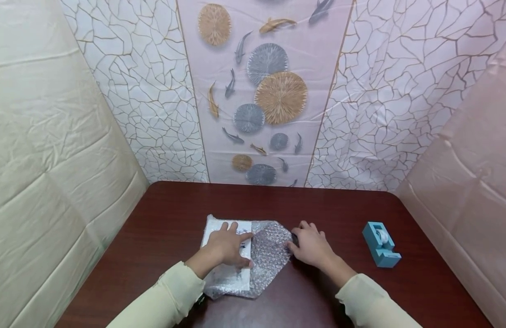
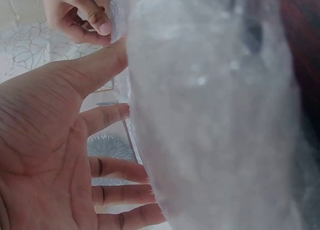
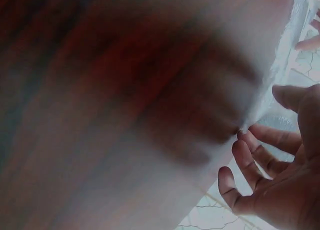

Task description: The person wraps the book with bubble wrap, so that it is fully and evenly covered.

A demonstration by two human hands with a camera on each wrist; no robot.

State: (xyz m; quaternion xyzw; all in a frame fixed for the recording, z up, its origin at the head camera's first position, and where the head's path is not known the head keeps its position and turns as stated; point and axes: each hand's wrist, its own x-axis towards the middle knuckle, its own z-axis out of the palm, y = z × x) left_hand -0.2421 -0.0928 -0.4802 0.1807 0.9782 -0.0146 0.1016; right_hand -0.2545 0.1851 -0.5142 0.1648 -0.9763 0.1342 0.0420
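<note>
A flat white rectangular item with dark print lies on the table, with clear bubble wrap under and around it. The wrap extends past its right side and narrows to a blunt end. My left hand rests spread on the item, thumb and fingertips touching its surface; in the left wrist view the wrap's edge fills the right side. At the wrap's right end is my right hand, thumb and fingertips at the edge. In the right wrist view its fingers are slightly bent and the thumb is apart from them.
A blue tape dispenser with a roll of clear tape stands on the dark red-brown table, right of my right hand. Behind the table hangs a patterned cloth; pale cloth walls flank both sides.
</note>
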